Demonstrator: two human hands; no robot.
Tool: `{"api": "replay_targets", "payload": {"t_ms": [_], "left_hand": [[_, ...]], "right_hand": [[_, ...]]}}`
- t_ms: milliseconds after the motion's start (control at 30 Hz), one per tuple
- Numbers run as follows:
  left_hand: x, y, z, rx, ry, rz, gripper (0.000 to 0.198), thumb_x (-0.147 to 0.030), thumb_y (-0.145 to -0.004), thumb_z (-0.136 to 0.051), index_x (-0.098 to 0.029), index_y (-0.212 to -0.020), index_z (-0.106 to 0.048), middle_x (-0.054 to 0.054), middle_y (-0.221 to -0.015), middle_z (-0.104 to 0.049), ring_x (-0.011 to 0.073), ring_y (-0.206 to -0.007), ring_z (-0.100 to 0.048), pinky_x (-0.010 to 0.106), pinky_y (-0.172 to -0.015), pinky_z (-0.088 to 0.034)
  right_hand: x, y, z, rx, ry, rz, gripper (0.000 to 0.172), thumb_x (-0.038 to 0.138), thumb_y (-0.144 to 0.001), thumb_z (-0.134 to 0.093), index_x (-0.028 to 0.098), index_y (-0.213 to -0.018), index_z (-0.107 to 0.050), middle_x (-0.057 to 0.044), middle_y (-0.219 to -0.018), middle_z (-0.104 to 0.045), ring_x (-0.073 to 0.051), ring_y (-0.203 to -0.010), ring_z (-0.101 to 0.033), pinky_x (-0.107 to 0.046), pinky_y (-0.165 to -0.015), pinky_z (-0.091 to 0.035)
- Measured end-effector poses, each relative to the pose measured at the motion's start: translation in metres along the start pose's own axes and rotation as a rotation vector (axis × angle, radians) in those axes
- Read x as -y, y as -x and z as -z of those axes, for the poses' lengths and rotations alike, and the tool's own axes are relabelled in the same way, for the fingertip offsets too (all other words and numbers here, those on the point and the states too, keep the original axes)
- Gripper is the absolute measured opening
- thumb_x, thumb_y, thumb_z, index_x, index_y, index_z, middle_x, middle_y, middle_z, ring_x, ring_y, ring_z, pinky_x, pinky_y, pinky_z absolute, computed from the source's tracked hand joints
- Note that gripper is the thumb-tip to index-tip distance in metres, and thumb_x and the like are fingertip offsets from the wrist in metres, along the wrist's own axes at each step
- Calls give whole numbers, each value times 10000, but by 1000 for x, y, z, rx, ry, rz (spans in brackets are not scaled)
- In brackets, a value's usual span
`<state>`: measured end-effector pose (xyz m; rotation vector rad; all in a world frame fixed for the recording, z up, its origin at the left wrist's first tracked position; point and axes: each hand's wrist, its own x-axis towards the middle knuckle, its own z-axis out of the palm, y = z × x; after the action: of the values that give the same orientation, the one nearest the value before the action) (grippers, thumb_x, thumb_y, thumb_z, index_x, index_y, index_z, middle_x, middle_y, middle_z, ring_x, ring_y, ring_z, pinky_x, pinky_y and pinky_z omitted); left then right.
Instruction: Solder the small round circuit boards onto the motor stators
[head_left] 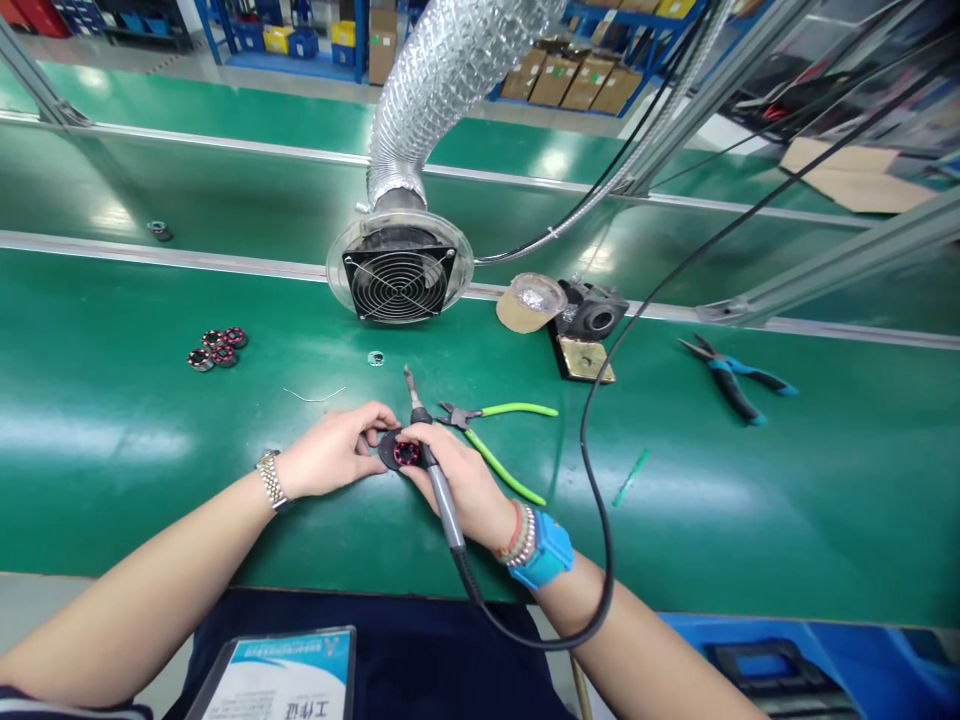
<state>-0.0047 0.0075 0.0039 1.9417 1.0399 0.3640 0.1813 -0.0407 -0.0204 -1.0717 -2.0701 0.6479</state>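
Observation:
My left hand pinches the left edge of a small round black part. Within its right side sits a dark core with pink-red marks. My right hand holds a soldering iron, tip pointing away from me, while its thumb and fingertips also touch the round part. Just right of the iron lie green-handled cutters, jaws towards it. A thin piece of wire rests beyond my left hand, and a small flat ring-like piece lies further back.
Several small round coil-like parts sit at the left. A fume extractor fan stands behind my hands. Back right are a soldering iron stand, a tan cup and blue-handled pliers. The iron's cable loops across the right side.

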Motion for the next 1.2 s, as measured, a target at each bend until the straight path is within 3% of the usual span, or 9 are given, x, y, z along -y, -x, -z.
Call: {"api": "replay_targets", "payload": {"t_ms": [667,733,833,900,1033,1200], "left_hand": [[1,-2,-4,-54,-4,26,330,-226,-636,-662,-207,-902,-468,-23,-721,-584,145,-675,-560,248,-614,-428],[1,-1,0,-21,27,24,343,-235,-646,-657,-200,-932,-471,-8,-772,-585,139,-684,-555,255,-632,-443],[-1,4,9,120,138,-12,406,-259,-675,-643,-192,-1037,-472,45,-953,-587,152,-814,-564,280,-731,-463],[-5,5,14,119,130,-25,382,-301,-703,-621,-191,-1048,-498,70,-1053,-576,175,-909,-555,305,-796,-450],[-15,-1,16,-12,-170,-66,162,-334,-745,-564,-176,-770,-588,71,-1070,-603,219,-976,-540,355,-875,-388],[-22,-18,19,130,-251,-82,176,-243,-774,-474,-164,-659,-582,38,-952,-642,174,-887,-562,285,-814,-398]], "right_hand": [[-12,-4,-6,-47,-23,95,329,117,-817,-517,200,-1126,-441,-78,-1020,-582,-185,-950,-562,-341,-829,-489],[-11,-3,-6,-65,-15,91,355,119,-807,-537,194,-1138,-430,-81,-1033,-576,-184,-958,-559,-337,-839,-484],[-8,-3,-6,-103,1,79,397,145,-787,-571,190,-1148,-410,-81,-1028,-569,-185,-935,-562,-336,-823,-489],[-6,-3,-6,-131,22,87,391,155,-775,-586,188,-1126,-417,-77,-991,-571,-189,-888,-559,-338,-785,-495],[-2,-5,-6,-166,65,100,348,153,-771,-587,188,-1082,-435,-61,-901,-562,-184,-805,-535,-328,-716,-496],[-4,-5,-7,-169,54,82,334,127,-771,-578,183,-1071,-443,-63,-888,-560,-183,-791,-536,-327,-709,-493]]}}
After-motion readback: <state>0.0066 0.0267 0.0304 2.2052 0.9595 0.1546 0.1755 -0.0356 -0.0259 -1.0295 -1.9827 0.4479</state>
